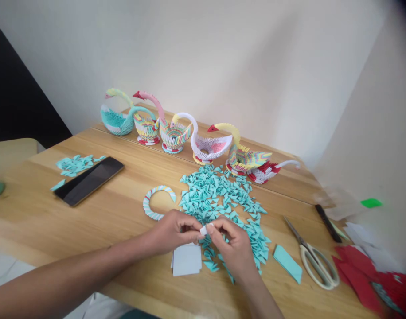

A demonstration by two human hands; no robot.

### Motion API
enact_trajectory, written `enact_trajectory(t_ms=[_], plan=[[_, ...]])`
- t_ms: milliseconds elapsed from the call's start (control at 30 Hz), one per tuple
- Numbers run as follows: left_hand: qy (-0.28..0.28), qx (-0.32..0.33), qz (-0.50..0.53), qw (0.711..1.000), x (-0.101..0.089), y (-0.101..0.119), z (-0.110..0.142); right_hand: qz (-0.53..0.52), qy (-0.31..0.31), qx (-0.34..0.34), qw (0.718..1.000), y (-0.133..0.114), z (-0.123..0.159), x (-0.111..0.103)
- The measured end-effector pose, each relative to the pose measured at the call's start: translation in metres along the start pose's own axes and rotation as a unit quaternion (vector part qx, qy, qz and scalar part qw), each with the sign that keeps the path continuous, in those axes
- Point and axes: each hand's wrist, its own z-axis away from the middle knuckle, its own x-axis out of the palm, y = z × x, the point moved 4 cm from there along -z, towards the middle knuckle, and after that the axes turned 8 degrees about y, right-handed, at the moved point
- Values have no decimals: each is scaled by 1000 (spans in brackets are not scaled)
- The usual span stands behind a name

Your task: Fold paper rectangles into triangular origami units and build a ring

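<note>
Between my two hands is a small folded piece of white paper (204,230). The fingers of my left hand (176,230) pinch it from the left. From the right, the thumb and fingers of my right hand (232,243) close on its other side. Just below my left hand lies a stack of white paper slips (187,261). Behind and beside the hands spreads a large heap of folded turquoise paper triangles (219,190). A curved, striped ring of folded paper (150,201) rests on the table, left of the heap and partly behind my left hand.
Several folded-paper swans (209,148) stand in a row along the back of the wooden table (123,226). A phone (90,180) and turquoise triangles (75,165) lie at left. Scissors (318,263), a turquoise paper stack (287,262) and red paper (357,270) lie at right.
</note>
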Motion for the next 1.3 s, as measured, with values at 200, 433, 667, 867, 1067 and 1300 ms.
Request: enact_trajectory(t_ms=[200,433,667,867,1067,1300], plan=[[-2,-19,11,1000,-1,-3,-1,33,19,-67,997,-8,1,-2],[21,0,-20,1000,-1,2,-1,36,16,-78,996,-10,1,-1],[16,12,-39,999,1,-7,1,-70,-31,113,991,8,1,5],[139,370,-279,875,-5,23,15,-201,-39,220,954,18,3,6],[123,433,-338,827,-1,30,20,-234,-65,231,942,16,4,11],[115,430,-331,832,-1,29,20,-219,-79,223,946,17,5,12]])
